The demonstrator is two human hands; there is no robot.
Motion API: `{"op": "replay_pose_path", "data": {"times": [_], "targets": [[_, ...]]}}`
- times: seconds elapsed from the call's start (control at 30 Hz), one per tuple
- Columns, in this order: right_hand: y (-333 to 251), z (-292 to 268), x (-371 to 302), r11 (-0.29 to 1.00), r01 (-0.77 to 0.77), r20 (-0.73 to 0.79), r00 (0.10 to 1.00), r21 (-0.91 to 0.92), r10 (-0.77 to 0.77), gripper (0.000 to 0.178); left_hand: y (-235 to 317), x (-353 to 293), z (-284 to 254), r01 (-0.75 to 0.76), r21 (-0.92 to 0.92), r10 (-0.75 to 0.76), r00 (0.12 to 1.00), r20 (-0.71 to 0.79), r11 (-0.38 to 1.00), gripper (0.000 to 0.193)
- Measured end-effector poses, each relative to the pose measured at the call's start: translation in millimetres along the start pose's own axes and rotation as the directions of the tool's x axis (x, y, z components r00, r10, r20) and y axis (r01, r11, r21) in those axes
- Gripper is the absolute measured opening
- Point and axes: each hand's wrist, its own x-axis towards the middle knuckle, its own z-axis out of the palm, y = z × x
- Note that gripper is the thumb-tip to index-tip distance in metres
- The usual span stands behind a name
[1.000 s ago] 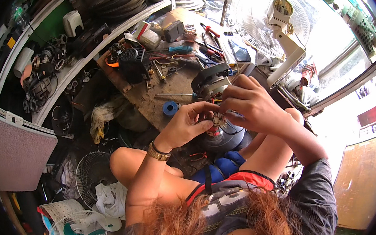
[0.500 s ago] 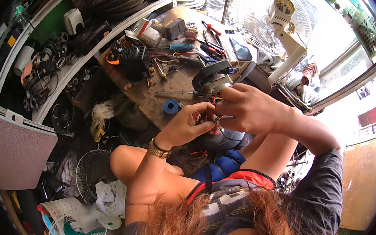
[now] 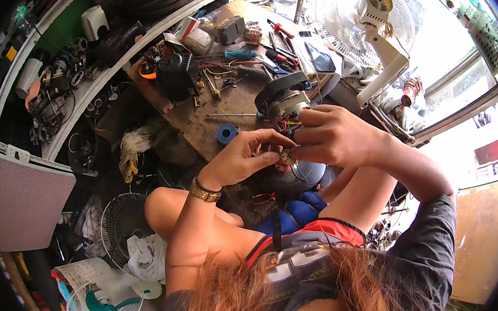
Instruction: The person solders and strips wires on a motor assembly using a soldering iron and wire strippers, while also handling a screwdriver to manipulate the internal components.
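Observation:
My left hand (image 3: 240, 159), with a gold watch at its wrist, pinches a small pale part with wires (image 3: 285, 157); its exact kind is hard to tell. Close against it on the right, the fingers of my right hand (image 3: 339, 138) are closed; what they grip is hidden. Just beyond both hands sits an uncovered fan motor (image 3: 286, 102) with a dark curved cover and coloured wires running down toward my fingers. Under my hands a rounded grey base (image 3: 307, 174) partly shows.
On the wooden bench lie a blue spool (image 3: 226, 134), a long screwdriver (image 3: 228, 115), a black motor housing (image 3: 176, 73) and several pliers. A white fan (image 3: 375, 8) stands at the far right. Red-handled pliers (image 3: 263, 198) lie below my hands. A fan with teal blades (image 3: 103, 307) is at lower left.
My right hand has shifted slightly right and down, and my left hand slightly left and down. Both stay at the small wired part. The view has shifted a little.

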Motion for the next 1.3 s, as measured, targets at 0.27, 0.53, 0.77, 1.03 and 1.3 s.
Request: {"op": "replay_pose_path", "data": {"times": [0.27,0.53,0.77,1.03,1.3], "targets": [[-14.3,4.4,8.0,0.970,0.180,0.189,0.971,-0.163,-0.148,0.016,-3.2,2.1,-1.3,0.130,0.020,-0.131,0.991,0.026,0.991,0.027],[-4.0,8.6,6.8,0.999,-0.015,0.100,0.995,-0.043,0.019,0.015,-5.0,-1.7,-4.7,0.003,-0.079,0.001,0.999,0.049,0.997,0.029],[-10.5,33.6,-13.8,0.556,-0.444,-0.021,0.768,0.703,0.640,0.017,1.1,-2.5,1.7,-0.116,-0.076,0.109,0.990,-0.087,0.990,0.032],[-12.6,25.1,-16.4,0.854,-0.401,-0.251,0.835,0.332,0.490,0.024,-1.5,-3.9,9.1,-0.059,0.200,0.109,0.961,-0.252,0.978,0.030],[-20.1,40.2,-9.7,0.879,-0.371,-0.366,0.806,0.299,0.465,0.020,-14.3,9.2,27.6,-0.279,0.353,0.402,0.848,-0.347,0.893,0.023]]}}
